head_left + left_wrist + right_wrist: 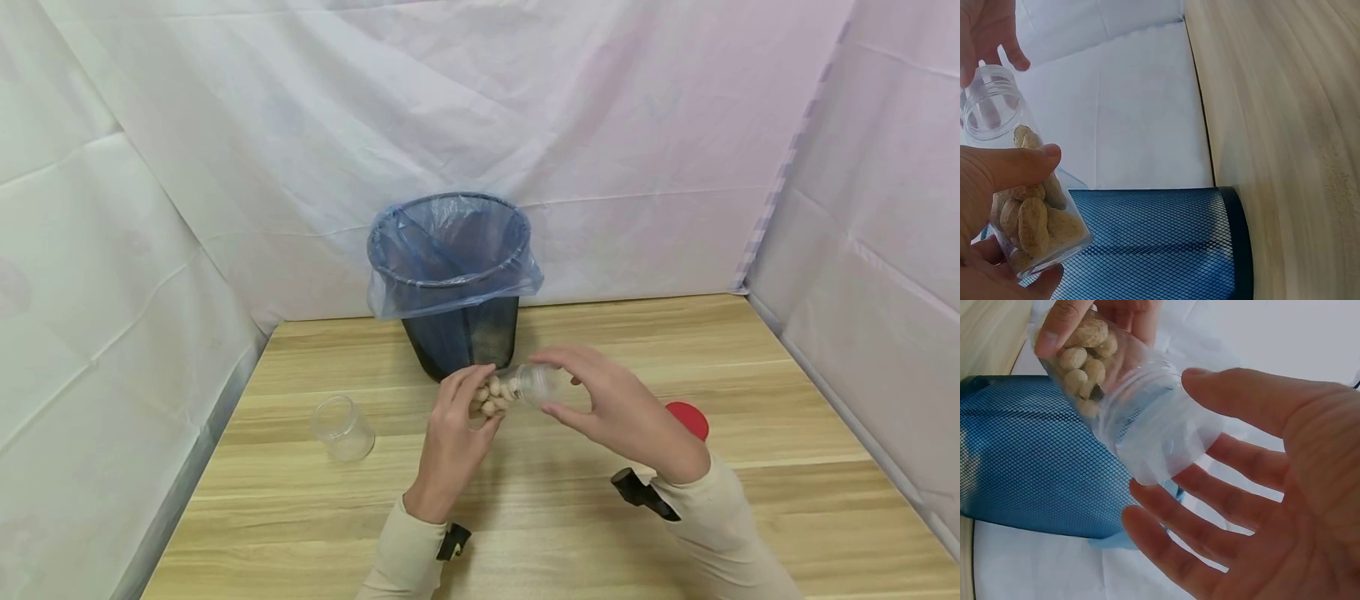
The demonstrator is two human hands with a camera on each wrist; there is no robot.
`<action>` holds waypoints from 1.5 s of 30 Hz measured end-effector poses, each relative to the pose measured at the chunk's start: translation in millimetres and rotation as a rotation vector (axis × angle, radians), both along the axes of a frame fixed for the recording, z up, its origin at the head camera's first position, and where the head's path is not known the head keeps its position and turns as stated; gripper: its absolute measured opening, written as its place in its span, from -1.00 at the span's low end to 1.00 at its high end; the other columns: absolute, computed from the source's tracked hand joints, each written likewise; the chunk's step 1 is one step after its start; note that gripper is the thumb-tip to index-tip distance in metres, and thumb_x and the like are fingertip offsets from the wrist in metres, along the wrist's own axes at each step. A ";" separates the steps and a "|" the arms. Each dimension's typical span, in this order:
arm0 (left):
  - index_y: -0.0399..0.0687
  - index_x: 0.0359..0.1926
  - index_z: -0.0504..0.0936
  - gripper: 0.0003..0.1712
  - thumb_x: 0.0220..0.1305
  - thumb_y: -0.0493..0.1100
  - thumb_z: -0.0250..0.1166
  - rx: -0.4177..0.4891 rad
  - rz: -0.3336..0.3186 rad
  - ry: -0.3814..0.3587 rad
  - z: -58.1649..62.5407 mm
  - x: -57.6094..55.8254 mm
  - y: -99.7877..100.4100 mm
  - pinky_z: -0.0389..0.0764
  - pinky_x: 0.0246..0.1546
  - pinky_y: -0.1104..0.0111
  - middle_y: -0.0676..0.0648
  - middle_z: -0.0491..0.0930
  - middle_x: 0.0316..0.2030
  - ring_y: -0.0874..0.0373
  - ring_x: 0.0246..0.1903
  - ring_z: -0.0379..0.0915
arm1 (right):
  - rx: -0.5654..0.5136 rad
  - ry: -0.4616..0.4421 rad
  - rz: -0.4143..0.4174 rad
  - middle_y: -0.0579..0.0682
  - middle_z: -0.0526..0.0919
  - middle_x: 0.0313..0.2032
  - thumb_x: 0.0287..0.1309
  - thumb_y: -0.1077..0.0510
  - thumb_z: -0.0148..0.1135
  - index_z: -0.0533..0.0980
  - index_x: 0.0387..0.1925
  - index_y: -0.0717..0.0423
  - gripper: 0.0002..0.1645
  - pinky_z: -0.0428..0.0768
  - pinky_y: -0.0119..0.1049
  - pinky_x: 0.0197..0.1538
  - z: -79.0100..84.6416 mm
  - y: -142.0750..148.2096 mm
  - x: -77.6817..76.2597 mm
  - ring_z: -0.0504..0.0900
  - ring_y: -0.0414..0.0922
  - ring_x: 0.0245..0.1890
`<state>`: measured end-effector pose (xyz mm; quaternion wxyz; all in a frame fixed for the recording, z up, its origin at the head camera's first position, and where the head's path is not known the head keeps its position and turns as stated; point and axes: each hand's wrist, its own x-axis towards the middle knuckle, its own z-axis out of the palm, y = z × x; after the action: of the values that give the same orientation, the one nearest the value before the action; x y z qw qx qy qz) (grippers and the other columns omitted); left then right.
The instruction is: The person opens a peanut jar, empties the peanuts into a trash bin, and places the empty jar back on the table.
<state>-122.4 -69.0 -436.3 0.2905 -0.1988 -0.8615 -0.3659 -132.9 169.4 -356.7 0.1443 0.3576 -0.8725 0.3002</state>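
Note:
My left hand (452, 437) grips a clear plastic jar (1075, 240) around its body, thumb across one side. Several unshelled peanuts (1034, 225) lie heaped toward the jar's base. The jar is tilted nearly sideways, its threaded neck pointing right in the head view. At that neck end, a hazy clear section (1172, 434) sits between the thumb and fingers of my right hand (611, 408). In the right wrist view, the right thumb tip is right at its edge, and the fingers curve loosely around the far side.
A blue-lined mesh bin (491, 329) stands just beyond the hands. To the left, a clear, lidless jar (347, 433) stands on the wooden table (300, 533). A red lid (688, 419) lies partly behind the right wrist. White cloth (637, 167) hangs around the back and sides.

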 end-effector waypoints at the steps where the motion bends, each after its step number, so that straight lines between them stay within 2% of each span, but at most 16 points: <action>1: -0.09 0.33 0.63 -0.17 0.00 -0.43 0.70 0.011 0.001 -0.013 -0.5 0.4 -0.4 0.75 0.22 0.11 -0.17 0.62 0.22 -0.08 0.26 0.56 | -0.009 0.010 -0.003 0.04 0.70 0.28 0.18 0.18 0.64 0.57 0.35 0.13 -0.28 0.79 -0.15 -0.05 -0.4 1.7 -0.4 0.70 -0.03 0.21; 4: -0.12 0.34 0.63 -0.19 0.04 -0.42 0.69 0.039 0.002 -0.052 -2.2 2.1 -1.8 0.75 0.23 0.11 -0.18 0.61 0.23 -0.08 0.27 0.56 | -0.012 -0.006 -0.046 0.06 0.69 0.28 0.20 0.20 0.62 0.56 0.37 0.15 -0.28 0.78 -0.08 -0.05 -3.3 8.0 -4.2 0.69 -0.02 0.17; 8: -0.11 0.38 0.61 -0.20 0.10 -0.36 0.68 0.092 0.002 -0.113 -5.0 4.5 -4.8 0.73 0.25 0.09 -0.19 0.60 0.28 -0.08 0.30 0.57 | 0.015 -0.122 -0.139 0.07 0.69 0.29 0.31 0.11 0.55 0.54 0.42 0.10 -0.30 0.76 -0.01 -0.02 -14.2 19.2 -18.4 0.70 0.02 0.12; 13: -0.10 0.42 0.57 -0.19 0.15 -0.31 0.67 0.171 0.008 -0.168 -9.0 7.0 -10.6 0.74 0.20 0.14 -0.13 0.63 0.28 -0.01 0.25 0.62 | 0.063 -0.315 -0.187 0.16 0.66 0.26 0.38 0.07 0.49 0.57 0.40 0.10 -0.38 0.70 -0.01 -0.02 -38.8 37.2 -43.7 0.67 0.09 0.08; 17: -0.15 0.44 0.54 -0.18 0.17 -0.30 0.65 0.220 0.027 -0.204 -9.1 8.8 -15.9 0.78 0.11 0.19 -0.11 0.65 0.23 0.02 0.21 0.64 | 0.170 -0.427 -0.203 0.30 0.61 0.27 0.42 0.06 0.43 0.54 0.39 0.22 -0.37 0.71 0.14 0.08 -62.6 47.8 -62.0 0.66 0.20 0.10; 23: -0.08 0.44 0.54 -0.18 0.19 -0.26 0.65 0.271 0.094 -0.245 -7.6 9.5 -24.4 0.72 0.18 0.07 -0.08 0.67 0.17 0.03 0.19 0.64 | 0.317 -0.479 -0.255 0.38 0.64 0.13 0.36 0.09 0.45 0.59 0.25 0.35 -0.43 0.68 0.21 0.17 -94.0 58.5 -78.2 0.67 0.27 0.12; 28: -0.09 0.42 0.56 -0.19 0.16 -0.31 0.65 0.305 0.141 -0.210 -7.7 7.4 -32.5 0.69 0.16 0.16 -0.10 0.69 0.16 0.05 0.14 0.65 | 0.368 -0.483 -0.276 0.37 0.63 0.09 0.27 0.09 0.53 0.62 0.19 0.30 -0.45 0.69 0.20 0.13 -107.1 66.5 -81.2 0.65 0.26 0.08; 32: -0.18 0.41 0.54 -0.20 0.16 -0.35 0.64 0.315 0.161 -0.160 -6.5 5.5 -41.5 0.67 0.11 0.36 -0.17 0.68 0.17 0.03 0.09 0.66 | 0.405 -0.486 -0.281 0.36 0.61 0.13 0.26 0.06 0.56 0.61 0.23 0.27 -0.40 0.71 0.19 0.07 -109.3 71.3 -81.3 0.62 0.23 0.07; 36: -0.26 0.43 0.51 -0.20 0.19 -0.37 0.61 0.329 0.179 -0.148 -0.9 3.5 -52.6 0.58 0.11 0.53 -0.24 0.65 0.21 0.01 0.10 0.62 | 0.431 -0.512 -0.273 0.42 0.57 0.21 0.28 0.01 0.55 0.56 0.31 0.30 -0.30 0.71 0.25 0.11 -102.5 75.7 -81.3 0.60 0.29 0.14; 41: -0.34 0.41 0.51 -0.22 0.19 -0.38 0.59 0.332 0.217 -0.107 11.0 -3.8 -70.2 0.49 0.07 0.63 -0.30 0.64 0.19 -0.02 0.06 0.60 | 0.410 -0.532 -0.274 0.48 0.45 0.37 0.44 -0.02 0.40 0.47 0.41 0.30 -0.30 0.61 0.38 0.27 -86.9 79.9 -86.0 0.51 0.41 0.33; 45: -0.37 0.41 0.51 -0.23 0.20 -0.38 0.58 0.358 0.226 -0.070 27.9 -11.6 -83.2 0.47 0.06 0.66 -0.32 0.64 0.17 -0.02 0.04 0.60 | 0.361 -0.481 -0.272 0.48 0.44 0.40 0.52 -0.03 0.32 0.46 0.43 0.32 -0.32 0.59 0.38 0.29 -71.6 80.2 -91.7 0.53 0.41 0.33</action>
<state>-134.0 -152.1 -408.4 0.3304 -0.0336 -0.8091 -0.4848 -224.6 249.6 -428.4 -0.0928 0.1765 -0.9604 0.1947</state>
